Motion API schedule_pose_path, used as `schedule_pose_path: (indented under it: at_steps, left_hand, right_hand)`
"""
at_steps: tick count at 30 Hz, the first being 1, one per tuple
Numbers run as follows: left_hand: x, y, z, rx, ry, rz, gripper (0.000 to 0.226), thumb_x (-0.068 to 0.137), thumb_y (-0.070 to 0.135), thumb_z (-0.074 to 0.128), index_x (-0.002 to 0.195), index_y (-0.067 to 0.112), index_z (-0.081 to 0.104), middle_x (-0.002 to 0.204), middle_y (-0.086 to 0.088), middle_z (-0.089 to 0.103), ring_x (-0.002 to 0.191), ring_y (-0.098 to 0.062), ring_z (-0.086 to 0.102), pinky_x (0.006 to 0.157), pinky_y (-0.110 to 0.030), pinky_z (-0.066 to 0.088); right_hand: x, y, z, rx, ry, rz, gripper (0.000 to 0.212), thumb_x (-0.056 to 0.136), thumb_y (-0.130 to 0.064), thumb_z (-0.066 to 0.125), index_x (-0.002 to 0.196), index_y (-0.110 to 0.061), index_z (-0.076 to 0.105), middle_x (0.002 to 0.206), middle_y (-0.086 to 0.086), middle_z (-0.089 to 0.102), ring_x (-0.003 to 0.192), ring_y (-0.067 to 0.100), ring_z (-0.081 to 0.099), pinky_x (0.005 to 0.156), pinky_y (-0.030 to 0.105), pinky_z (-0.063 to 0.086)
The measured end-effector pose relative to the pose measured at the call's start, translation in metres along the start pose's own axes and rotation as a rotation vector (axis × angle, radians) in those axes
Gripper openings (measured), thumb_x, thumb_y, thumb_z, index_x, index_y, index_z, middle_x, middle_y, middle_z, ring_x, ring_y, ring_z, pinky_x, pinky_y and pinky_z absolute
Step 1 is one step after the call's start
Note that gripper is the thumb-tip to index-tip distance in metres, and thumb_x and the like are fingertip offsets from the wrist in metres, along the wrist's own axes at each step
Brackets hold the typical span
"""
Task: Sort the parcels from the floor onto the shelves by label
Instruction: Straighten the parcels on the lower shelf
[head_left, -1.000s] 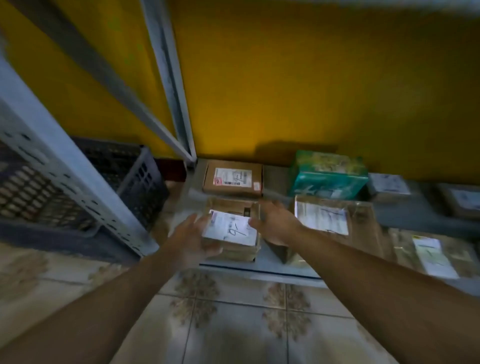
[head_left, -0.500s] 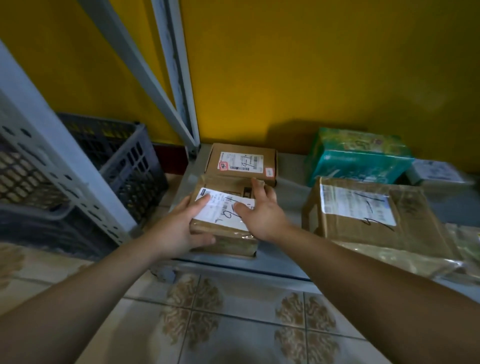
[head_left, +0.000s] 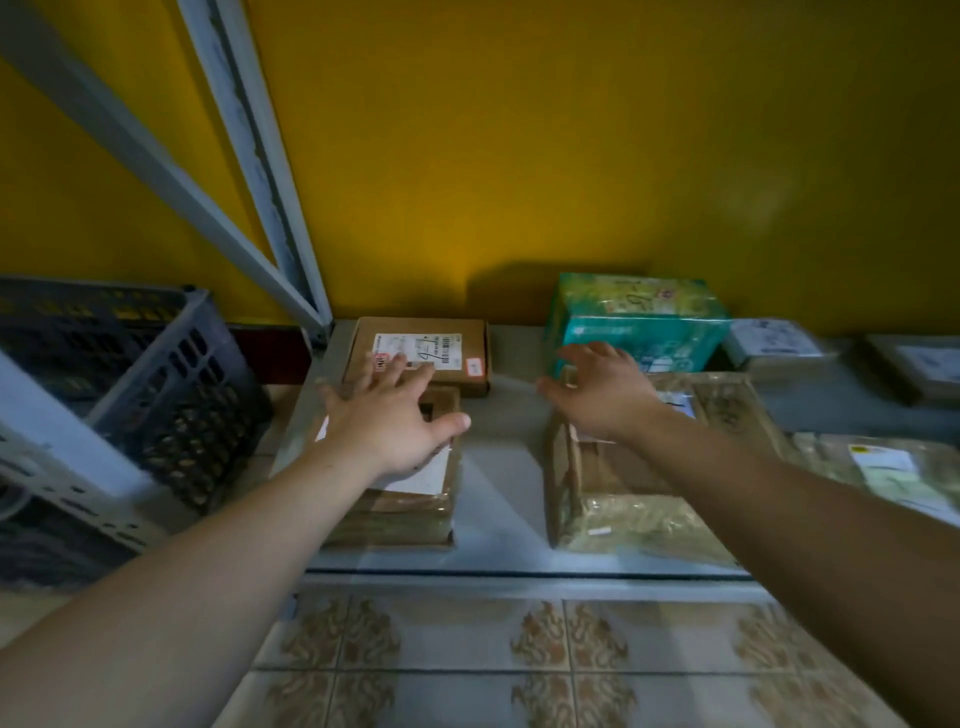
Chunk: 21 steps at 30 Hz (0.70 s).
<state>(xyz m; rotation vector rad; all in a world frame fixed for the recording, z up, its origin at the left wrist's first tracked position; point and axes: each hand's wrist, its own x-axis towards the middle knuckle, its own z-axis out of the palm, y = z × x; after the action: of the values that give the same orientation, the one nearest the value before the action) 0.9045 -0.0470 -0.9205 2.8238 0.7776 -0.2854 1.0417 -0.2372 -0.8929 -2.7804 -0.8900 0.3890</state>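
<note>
- The fingers (head_left: 397, 371) of the left hand (head_left: 384, 426) are spread out flat and hold nothing. The right hand (head_left: 608, 400) is spread wide too, with nothing in it.
- At the far left, a dark crate (head_left: 130, 395) stands low beside the shelf (head_left: 498, 467).
- The left hand lies over the front box (head_left: 410, 509), which sits flat on the shelf. I cannot tell if the hand presses on it. I think that box is done.
- Its fingers reach the label of the back box (head_left: 421, 327), which is just behind and also on the shelf.
- The right hand hangs over the big box (head_left: 623, 499), which is on the shelf too.
- Behind that is a green pack (head_left: 639, 322). To the right are grey packs (head_left: 779, 345) and a bag (head_left: 883, 467). They are all on the shelf.
- No parcel shows on the floor (head_left: 467, 649) here. More may wait out of view, so I cannot tell how many are left. I think the next job is to fetch another one.
</note>
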Motion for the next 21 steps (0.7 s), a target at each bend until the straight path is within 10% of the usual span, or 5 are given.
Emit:
schedule_pose_path:
  at_steps: [5,21]
  left_hand:
    - [0.004,0.002,0.024,0.045,-0.005,-0.069,0.086,0.078,0.087,0.022,0.152,0.045,0.004,0.164,0.008,-0.005,0.149,-0.026,-0.012,0.111,-0.070,0.000]
    - [0.007,0.007,0.017,0.108,0.009,-0.088,0.086,0.080,0.086,0.020,0.152,0.041,0.010,0.163,0.008,0.007,0.149,-0.027,0.006,0.113,-0.066,0.009]
  right_hand:
    - [-0.001,0.049,0.008,-0.148,-0.012,0.106,0.086,0.083,-0.083,0.024,0.154,-0.035,0.022,0.162,0.004,0.022,0.149,0.028,0.016,0.121,0.049,0.009]
    - [-0.006,0.025,0.022,-0.199,0.015,0.063,0.079,0.088,-0.076,0.025,0.153,-0.031,0.025,0.159,0.013,0.027,0.147,0.035,0.018,0.118,0.054,0.008]
